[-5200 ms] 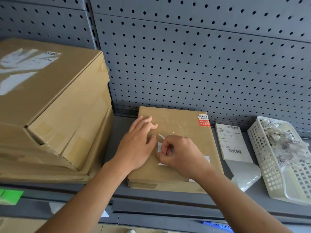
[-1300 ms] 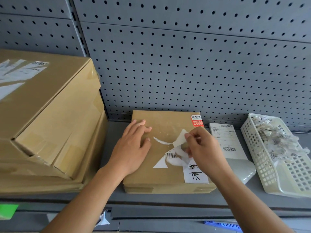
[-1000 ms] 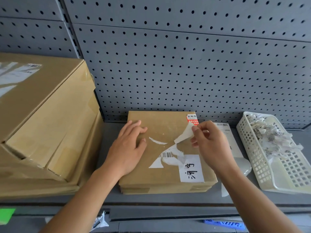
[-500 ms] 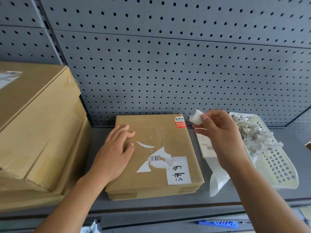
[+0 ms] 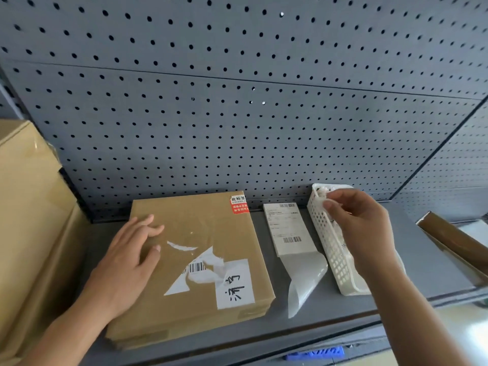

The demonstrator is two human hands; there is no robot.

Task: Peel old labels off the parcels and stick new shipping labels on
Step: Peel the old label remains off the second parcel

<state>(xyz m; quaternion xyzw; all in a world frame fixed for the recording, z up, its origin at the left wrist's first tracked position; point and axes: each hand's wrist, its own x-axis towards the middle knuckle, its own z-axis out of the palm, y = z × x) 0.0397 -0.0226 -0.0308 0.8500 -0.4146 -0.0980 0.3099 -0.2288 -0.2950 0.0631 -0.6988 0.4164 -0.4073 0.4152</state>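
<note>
On a grey metal shelf (image 5: 412, 260) before perforated pegboard (image 5: 237, 114), the left hand (image 5: 126, 262) lay spread on a flat cardboard parcel (image 5: 198, 262) bearing torn label remnants (image 5: 200, 270), while the right hand (image 5: 361, 228) seemingly pinched a scrap above a white lattice basket (image 5: 330, 249).

Right hand (image 5: 361, 228) carried the peeled scrap over the basket (image 5: 330, 249).

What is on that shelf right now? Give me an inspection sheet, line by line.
Surface: grey shelf, parcel and basket resting on it.
Job's things: parcel lying flat, old label partly torn off; new label lying between parcel and basket, its backing curled.
Clutter: white basket; big boxes at left.
Grippers: left hand flat on the parcel; right hand over the basket, fingers pinched, contents unclear.
Cables: nothing seen.
Surroundings: grey pegboard behind.
</note>
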